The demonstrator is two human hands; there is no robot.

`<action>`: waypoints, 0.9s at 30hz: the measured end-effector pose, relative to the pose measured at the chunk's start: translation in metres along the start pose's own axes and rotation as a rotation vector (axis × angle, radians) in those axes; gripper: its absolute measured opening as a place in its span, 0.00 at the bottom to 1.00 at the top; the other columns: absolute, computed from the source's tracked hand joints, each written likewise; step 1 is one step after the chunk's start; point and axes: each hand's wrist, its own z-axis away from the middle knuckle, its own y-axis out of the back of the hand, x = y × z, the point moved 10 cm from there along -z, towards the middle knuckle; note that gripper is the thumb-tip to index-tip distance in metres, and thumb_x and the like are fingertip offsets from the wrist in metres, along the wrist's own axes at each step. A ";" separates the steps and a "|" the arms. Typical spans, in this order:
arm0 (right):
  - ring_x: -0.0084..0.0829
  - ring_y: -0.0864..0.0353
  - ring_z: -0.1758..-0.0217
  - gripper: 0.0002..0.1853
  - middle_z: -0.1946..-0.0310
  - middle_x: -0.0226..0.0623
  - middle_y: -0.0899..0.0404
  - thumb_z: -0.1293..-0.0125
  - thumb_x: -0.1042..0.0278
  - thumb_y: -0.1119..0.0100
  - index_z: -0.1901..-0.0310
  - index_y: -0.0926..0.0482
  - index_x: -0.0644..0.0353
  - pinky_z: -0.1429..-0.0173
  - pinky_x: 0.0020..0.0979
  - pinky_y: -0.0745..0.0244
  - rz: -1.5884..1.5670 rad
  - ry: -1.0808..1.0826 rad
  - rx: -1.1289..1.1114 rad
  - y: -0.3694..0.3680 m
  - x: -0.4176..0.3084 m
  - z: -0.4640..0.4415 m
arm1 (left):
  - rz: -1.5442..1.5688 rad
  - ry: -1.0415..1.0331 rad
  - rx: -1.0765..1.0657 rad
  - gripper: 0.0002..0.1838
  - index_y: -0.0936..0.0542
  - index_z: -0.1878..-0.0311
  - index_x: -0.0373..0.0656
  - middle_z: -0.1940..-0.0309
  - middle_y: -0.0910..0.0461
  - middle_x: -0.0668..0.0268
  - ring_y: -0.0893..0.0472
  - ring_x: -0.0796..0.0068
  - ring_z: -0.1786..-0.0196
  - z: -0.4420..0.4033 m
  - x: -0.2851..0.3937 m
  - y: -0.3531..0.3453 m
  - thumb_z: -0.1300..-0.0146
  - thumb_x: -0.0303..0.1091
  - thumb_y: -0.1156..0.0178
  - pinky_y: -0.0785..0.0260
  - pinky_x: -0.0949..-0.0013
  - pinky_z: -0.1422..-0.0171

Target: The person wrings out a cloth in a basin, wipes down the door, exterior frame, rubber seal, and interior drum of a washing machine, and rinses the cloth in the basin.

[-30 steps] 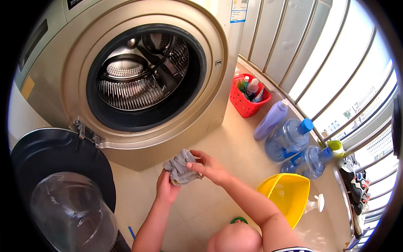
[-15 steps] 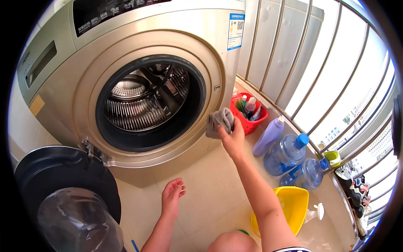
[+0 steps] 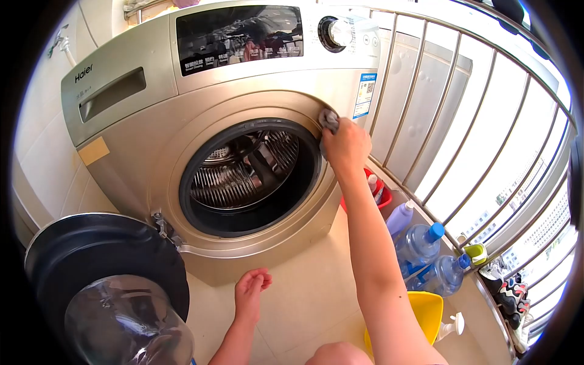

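Note:
My right hand [image 3: 347,146] is closed on a crumpled grey cloth [image 3: 329,120]. The cloth presses against the right side of the door-opening rim on the front-loading washing machine [image 3: 146,131]. Part of it is hidden behind my fingers. Below the machine, my left hand [image 3: 250,295] hovers over the floor with its fingers curled in and nothing visible in them. The round door [image 3: 52,258] hangs wide open at the lower left, its clear bulging glass [image 3: 125,319] facing up. Inside the dark rubber seal [image 3: 190,198], the metal drum [image 3: 228,188] shows.
Along the right stand a red basket [image 3: 387,198] of bottles, a purple bottle [image 3: 399,218], two large blue-tinted water jugs [image 3: 418,243], a yellow basin [image 3: 429,310] and a white spray nozzle [image 3: 453,325]. Metal railings [image 3: 423,79] rise behind them, with shoes [image 3: 512,298] by their foot.
My right hand has carried the grey cloth up from beside the red basket to the machine's rim. The view has tilted up, showing the control panel. My left hand's fingers have curled in more.

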 end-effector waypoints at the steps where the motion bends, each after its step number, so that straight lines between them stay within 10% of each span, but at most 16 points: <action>1: 0.46 0.17 0.65 0.09 0.72 0.47 0.18 0.46 0.65 0.36 0.72 0.22 0.60 0.62 0.43 0.23 -0.034 0.097 0.076 0.017 -0.033 -0.004 | 0.015 -0.009 0.021 0.09 0.21 0.52 0.37 0.62 0.19 0.63 0.21 0.74 0.59 0.000 0.001 0.005 0.30 0.27 0.48 0.28 0.70 0.49; 8: 0.35 0.22 0.71 0.04 0.76 0.34 0.26 0.49 0.72 0.44 0.74 0.30 0.56 0.69 0.35 0.26 -0.200 0.735 0.382 0.058 -0.186 0.040 | 0.097 -0.016 0.054 0.09 0.20 0.53 0.37 0.64 0.19 0.64 0.21 0.76 0.60 -0.014 -0.004 0.019 0.31 0.28 0.48 0.28 0.72 0.51; 12: 0.42 0.17 0.67 0.14 0.70 0.39 0.17 0.52 0.63 0.28 0.64 0.20 0.56 0.63 0.39 0.24 -0.074 0.354 0.202 0.039 -0.083 -0.001 | 0.106 -0.035 0.065 0.09 0.21 0.53 0.37 0.63 0.19 0.64 0.21 0.76 0.60 -0.010 0.006 0.026 0.30 0.28 0.48 0.28 0.73 0.51; 18: 0.44 0.18 0.68 0.14 0.73 0.38 0.18 0.51 0.60 0.29 0.69 0.23 0.56 0.65 0.42 0.25 0.053 0.181 0.191 0.024 -0.051 -0.003 | 0.111 -0.067 0.090 0.10 0.21 0.51 0.37 0.62 0.19 0.64 0.21 0.75 0.60 -0.003 0.019 0.043 0.30 0.29 0.48 0.27 0.72 0.49; 27: 0.35 0.25 0.56 0.16 0.60 0.37 0.25 0.49 0.70 0.45 0.59 0.20 0.68 0.53 0.36 0.31 -0.551 1.006 0.290 0.035 -0.279 0.160 | 0.154 -0.121 0.097 0.10 0.21 0.50 0.38 0.62 0.18 0.64 0.20 0.76 0.59 -0.001 0.019 0.050 0.29 0.29 0.48 0.28 0.72 0.49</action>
